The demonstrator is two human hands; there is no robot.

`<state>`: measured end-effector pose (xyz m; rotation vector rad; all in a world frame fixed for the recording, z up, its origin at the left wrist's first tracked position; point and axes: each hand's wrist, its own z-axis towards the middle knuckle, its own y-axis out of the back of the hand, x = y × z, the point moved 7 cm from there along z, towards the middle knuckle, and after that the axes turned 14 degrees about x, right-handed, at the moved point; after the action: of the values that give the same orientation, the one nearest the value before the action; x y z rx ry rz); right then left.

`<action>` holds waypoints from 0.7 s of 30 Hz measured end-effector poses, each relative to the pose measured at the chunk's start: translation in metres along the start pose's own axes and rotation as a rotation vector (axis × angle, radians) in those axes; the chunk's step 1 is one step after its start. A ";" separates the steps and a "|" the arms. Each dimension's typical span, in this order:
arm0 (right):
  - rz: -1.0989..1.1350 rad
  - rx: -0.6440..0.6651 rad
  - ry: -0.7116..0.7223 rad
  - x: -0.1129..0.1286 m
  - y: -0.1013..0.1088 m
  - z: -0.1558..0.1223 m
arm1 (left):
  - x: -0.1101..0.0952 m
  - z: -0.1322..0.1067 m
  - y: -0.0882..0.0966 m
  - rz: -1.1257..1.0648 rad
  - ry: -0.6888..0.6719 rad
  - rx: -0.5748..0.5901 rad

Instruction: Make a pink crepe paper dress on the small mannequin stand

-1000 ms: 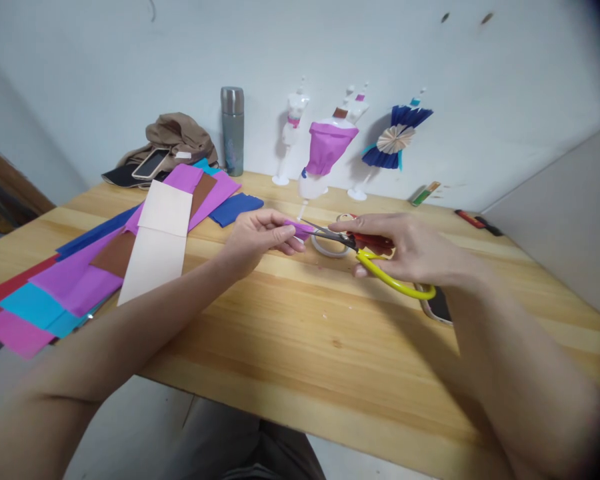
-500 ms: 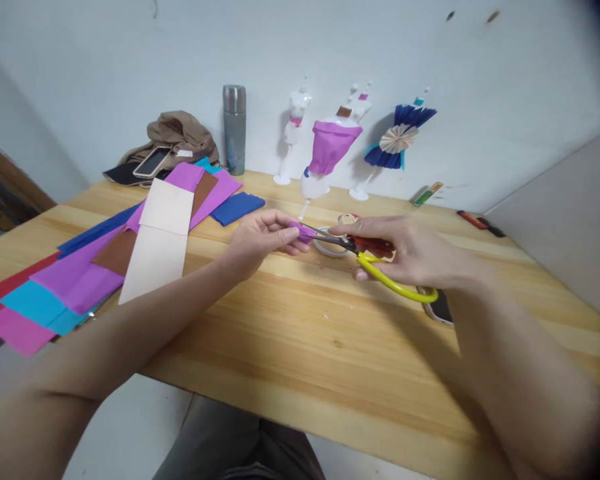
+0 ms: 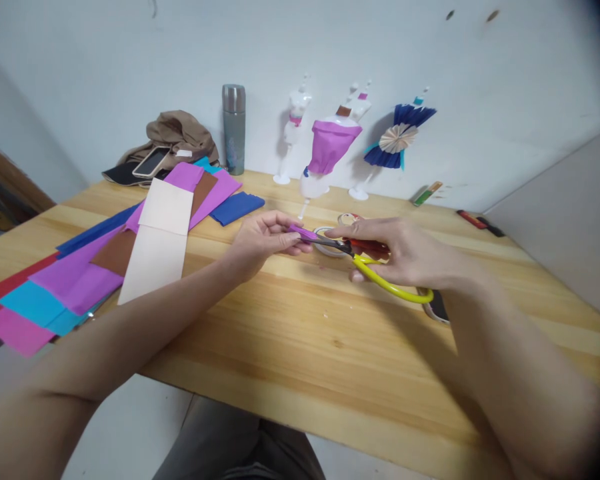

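Note:
Between the fingertips of my left hand is a small folded piece of purple paper. My right hand grips yellow-handled scissors, with the index finger stretched along them. The scissors' dark blades point left and lie against the purple paper, close to my left fingertips. Behind the blades, a roll of tape rests on the table, partly covered. Just beyond my hands stands a small white mannequin wrapped in purple paper.
Coloured paper sheets are spread at the left, under a cream strip. A thermos, a brown cap and a phone stand or lie behind. More mannequins line the wall. Another phone lies beneath my right wrist.
The scissors have shifted slightly left, and their blades now look closer together, lying along the lower side of the purple paper. My left hand has barely moved.

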<state>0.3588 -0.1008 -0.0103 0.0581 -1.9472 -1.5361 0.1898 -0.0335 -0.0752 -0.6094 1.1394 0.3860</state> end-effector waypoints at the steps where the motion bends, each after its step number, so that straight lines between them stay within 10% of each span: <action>1: 0.000 0.003 0.001 0.000 0.000 0.000 | 0.000 0.000 0.000 -0.007 -0.002 -0.001; 21: 0.036 0.011 0.004 0.004 -0.004 0.002 | 0.003 0.000 0.003 0.042 -0.020 -0.021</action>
<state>0.3531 -0.1015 -0.0118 0.0304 -1.9437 -1.5009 0.1890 -0.0309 -0.0783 -0.5993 1.1313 0.4396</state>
